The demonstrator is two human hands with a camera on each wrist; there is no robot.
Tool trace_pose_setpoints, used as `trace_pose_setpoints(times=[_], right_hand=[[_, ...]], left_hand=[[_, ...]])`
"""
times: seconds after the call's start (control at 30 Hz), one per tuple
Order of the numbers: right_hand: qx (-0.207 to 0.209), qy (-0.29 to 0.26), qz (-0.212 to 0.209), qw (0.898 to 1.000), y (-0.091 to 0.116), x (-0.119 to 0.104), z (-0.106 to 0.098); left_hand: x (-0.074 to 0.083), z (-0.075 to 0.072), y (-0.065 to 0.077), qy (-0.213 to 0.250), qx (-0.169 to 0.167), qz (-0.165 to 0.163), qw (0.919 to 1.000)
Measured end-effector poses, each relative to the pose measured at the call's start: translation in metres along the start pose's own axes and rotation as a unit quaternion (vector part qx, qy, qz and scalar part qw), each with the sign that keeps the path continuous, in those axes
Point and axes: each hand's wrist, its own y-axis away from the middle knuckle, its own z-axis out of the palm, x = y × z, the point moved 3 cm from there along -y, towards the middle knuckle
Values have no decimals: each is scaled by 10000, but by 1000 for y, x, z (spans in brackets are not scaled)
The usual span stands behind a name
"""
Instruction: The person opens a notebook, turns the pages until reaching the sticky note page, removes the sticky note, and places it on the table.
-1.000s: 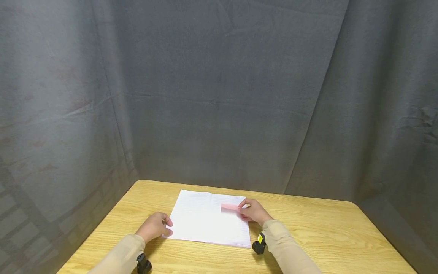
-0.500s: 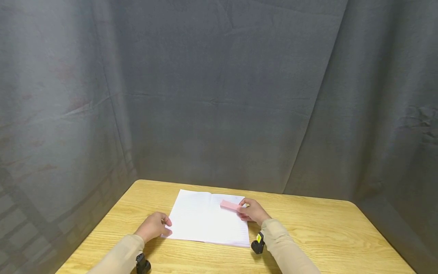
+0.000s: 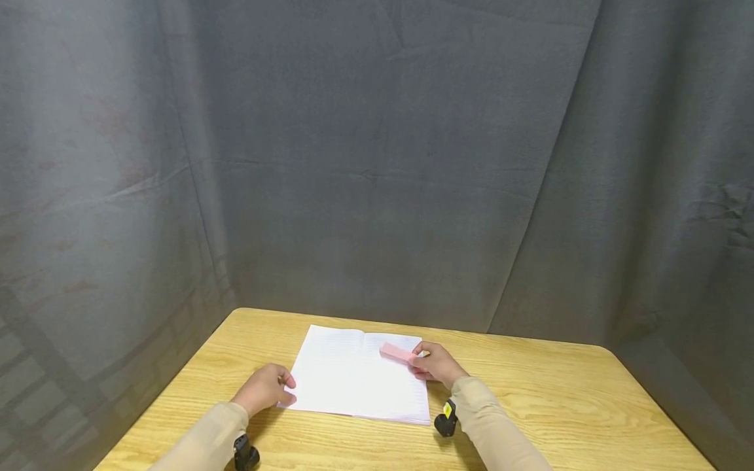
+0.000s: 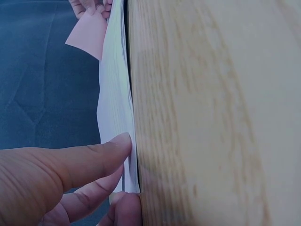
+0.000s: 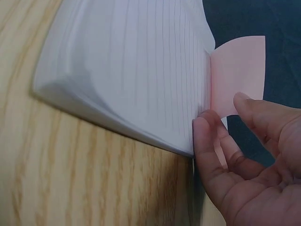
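An open lined notebook (image 3: 347, 376) lies on the wooden table. My left hand (image 3: 263, 390) rests at its near left corner, thumb and fingers touching the edge of the page; the left wrist view shows the thumb (image 4: 106, 157) on the paper. On the right page, my right hand (image 3: 437, 364) pinches the right end of a pink sticky note (image 3: 397, 353). In the right wrist view the note (image 5: 239, 70) stands up from the page and curves slightly, with the thumb against its face. Other fingers of that hand touch the notebook's right edge.
The wooden table (image 3: 559, 392) extends to the right of the notebook. Grey cloth (image 3: 377, 163) hangs behind the table and along both sides. A small black camera sits on each wrist (image 3: 446, 418).
The pink sticky note has tilted, its left end rising slightly and showing more of its face. Both hands stay nearly in place, and the notebook has not moved.
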Motion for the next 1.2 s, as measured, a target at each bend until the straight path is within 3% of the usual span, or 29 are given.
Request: trace_pose_setpoints(times=[1.2], right_hand=[[-515,-255,-135,9983,0,0,-4]], left_hand=[[-1,0,0,28,-21,-14,10000]])
